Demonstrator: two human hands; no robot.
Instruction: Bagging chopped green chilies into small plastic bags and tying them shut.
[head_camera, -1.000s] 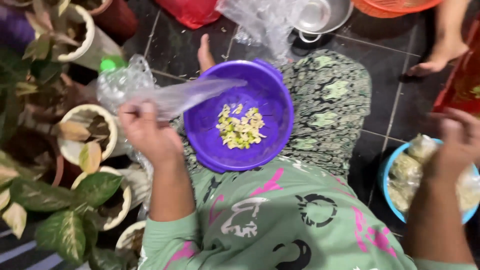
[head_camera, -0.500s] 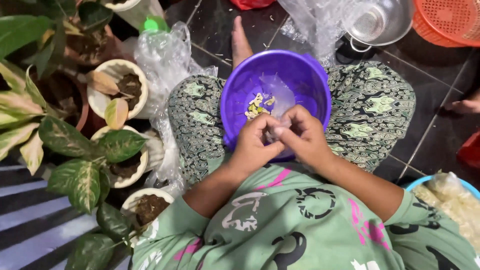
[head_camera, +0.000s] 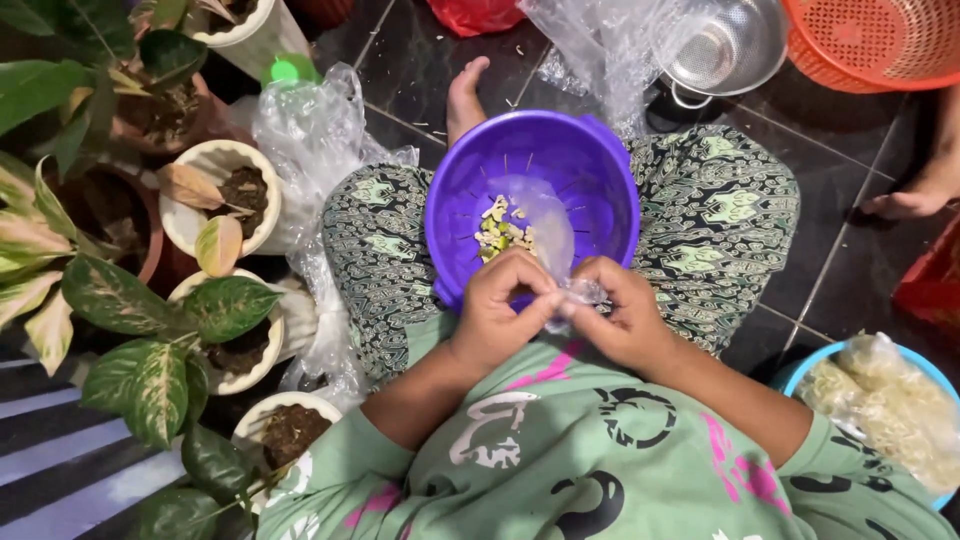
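A purple plastic bowl (head_camera: 600, 180) rests on my lap, with a small heap of pale yellow-green chopped bits (head_camera: 497, 232) inside. Over its near rim my left hand (head_camera: 502, 310) and my right hand (head_camera: 618, 312) meet, both pinching the mouth of a small clear plastic bag (head_camera: 545, 232). The bag hangs down into the bowl, above the chopped bits. My legs in dark patterned cloth lie under the bowl.
Potted plants in white pots (head_camera: 215, 200) crowd the left. Crumpled clear plastic (head_camera: 310, 130) lies beside my left knee. A metal strainer (head_camera: 725, 45) and an orange basket (head_camera: 880, 40) stand at the far right. A blue basin holding bagged pale food (head_camera: 880, 400) sits at right. Another person's foot (head_camera: 915, 195) rests nearby.
One second ago my left hand held the bag out alone and my right hand was off to the right. Both hands have since come together at the bowl's near rim, pinching the bag.
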